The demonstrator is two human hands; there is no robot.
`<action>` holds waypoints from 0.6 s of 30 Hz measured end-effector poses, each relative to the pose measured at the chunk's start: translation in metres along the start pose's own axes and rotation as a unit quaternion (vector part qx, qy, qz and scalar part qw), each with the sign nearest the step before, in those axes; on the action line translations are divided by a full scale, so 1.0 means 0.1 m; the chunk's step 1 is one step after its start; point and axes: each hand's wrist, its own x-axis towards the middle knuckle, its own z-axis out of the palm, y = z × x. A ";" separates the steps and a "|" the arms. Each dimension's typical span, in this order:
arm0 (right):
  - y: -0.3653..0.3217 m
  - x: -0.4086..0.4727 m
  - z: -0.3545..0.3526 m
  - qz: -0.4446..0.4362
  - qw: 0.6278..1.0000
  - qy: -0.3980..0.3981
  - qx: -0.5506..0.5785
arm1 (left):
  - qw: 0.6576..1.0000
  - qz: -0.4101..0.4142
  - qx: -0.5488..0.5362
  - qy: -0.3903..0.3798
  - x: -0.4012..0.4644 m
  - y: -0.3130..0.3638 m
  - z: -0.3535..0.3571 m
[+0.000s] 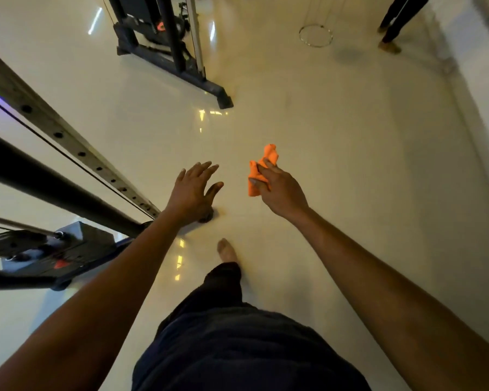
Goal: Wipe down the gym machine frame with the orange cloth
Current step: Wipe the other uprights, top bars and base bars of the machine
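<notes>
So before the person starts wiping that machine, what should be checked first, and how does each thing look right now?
1. Orange cloth in hand: ok, the right hand holds it bunched.
2. Cloth touching the gym machine frame: not ok, it is out over the floor, apart from the frame.
3. Left hand free: ok, fingers spread, holding nothing.
4. Path to the frame: ok, nothing lies between the hands and it.
5. Which frame parts are dirty: cannot tell.
6. Bystander's legs: ok, far from the frame.
</notes>
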 end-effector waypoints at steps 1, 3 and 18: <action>0.03 0.24 -0.02 -0.003 1.000 -0.007 0.000 | 1.000 -0.008 -0.002 0.003 0.19 -0.05 -0.01; 0.07 0.72 -0.06 -0.012 1.000 -0.017 -0.003 | 1.000 -0.028 -0.006 0.005 0.57 -0.16 -0.05; -0.26 4.36 0.12 -0.148 0.975 -0.167 -0.019 | 0.978 -0.208 -0.020 0.027 2.72 -1.32 -0.77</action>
